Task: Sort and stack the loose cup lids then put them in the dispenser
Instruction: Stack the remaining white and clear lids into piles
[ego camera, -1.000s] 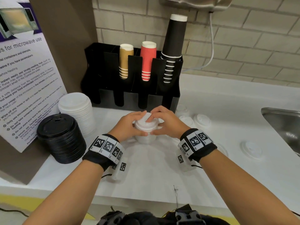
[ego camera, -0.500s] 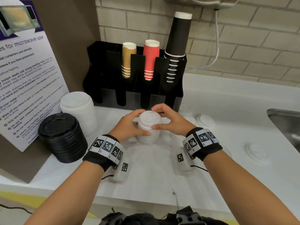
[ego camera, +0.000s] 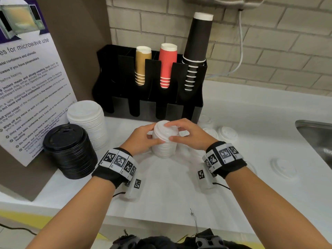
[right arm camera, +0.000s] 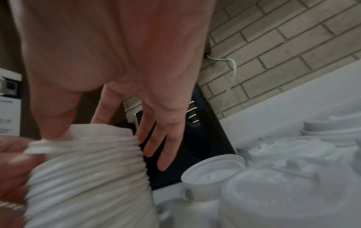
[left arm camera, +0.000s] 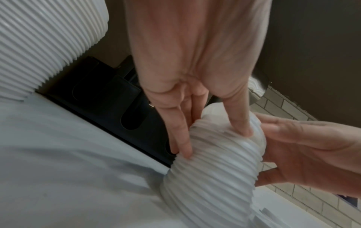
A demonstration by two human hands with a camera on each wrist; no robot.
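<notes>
A short stack of small white lids stands on the white counter in front of the black dispenser; its top lids sit tilted. My left hand grips the stack's upper part from the left, with thumb and fingers on the ribbed side of the stack. My right hand pinches the top lid from the right between thumb and forefinger, the other fingers spread behind the stack. The dispenser's upper slots hold tan, red and black cups.
A tall stack of large white lids and a black lid stack stand at the left by a notice board. Loose white lids lie right of the dispenser, one farther out. A steel sink is at the right edge.
Both hands went from pressing on the top lid to gripping the stack's upper sides. The top of the stack now sits tilted.
</notes>
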